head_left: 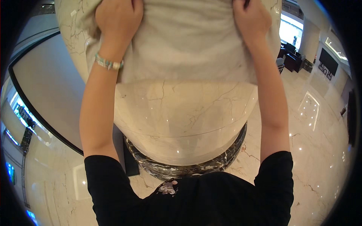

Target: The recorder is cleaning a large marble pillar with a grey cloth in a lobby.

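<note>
A wide grey-white cloth (188, 49) is spread across the curved face of a cream marble column (184, 109). Both my arms are raised and stretched forward along it. My left hand (118, 17), with a beaded bracelet at the wrist, is closed on the cloth's left side. At its right side my right hand (253, 18) is likewise closed on the fabric. The picture's upper edge cuts off some fingers and the cloth's far part. Folds run between the two hands, and the cloth's lower edge lies nearly straight against the marble.
Dark veined marble forms the column's base (184, 172). On the left stands a large pale panel (49, 86) with a black frame. Glossy veined floor (313, 150) extends to the right, with a dark desk (293, 61) and a wall screen (328, 62) farther off.
</note>
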`<action>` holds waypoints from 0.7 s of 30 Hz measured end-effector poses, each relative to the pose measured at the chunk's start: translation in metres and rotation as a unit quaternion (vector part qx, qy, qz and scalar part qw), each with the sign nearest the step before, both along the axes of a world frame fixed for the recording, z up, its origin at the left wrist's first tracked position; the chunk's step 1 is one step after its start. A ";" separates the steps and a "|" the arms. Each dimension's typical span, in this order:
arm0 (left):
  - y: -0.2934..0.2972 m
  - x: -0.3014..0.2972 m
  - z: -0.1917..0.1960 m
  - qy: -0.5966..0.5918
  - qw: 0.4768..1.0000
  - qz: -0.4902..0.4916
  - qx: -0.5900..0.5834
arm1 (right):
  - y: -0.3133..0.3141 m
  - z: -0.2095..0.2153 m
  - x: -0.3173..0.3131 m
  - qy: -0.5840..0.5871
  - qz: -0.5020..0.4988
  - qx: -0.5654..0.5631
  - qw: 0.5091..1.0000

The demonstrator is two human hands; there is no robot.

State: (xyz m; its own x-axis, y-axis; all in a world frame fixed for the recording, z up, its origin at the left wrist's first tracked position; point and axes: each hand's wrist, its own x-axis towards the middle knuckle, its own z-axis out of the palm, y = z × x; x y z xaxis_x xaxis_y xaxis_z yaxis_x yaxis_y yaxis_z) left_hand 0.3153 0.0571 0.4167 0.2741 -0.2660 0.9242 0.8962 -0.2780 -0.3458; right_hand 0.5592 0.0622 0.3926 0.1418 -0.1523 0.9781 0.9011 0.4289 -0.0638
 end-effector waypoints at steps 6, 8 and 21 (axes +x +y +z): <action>0.005 0.004 0.011 0.010 0.997 -0.042 0.070 | 0.015 0.013 0.010 -0.046 -0.032 0.144 0.988; 0.007 0.003 0.000 0.012 0.996 -0.038 0.077 | 0.024 -0.006 0.018 -0.031 -0.032 0.129 0.991; 0.006 -0.008 -0.101 0.015 0.998 -0.054 -0.018 | 0.016 -0.096 0.010 -0.050 -0.014 0.045 0.998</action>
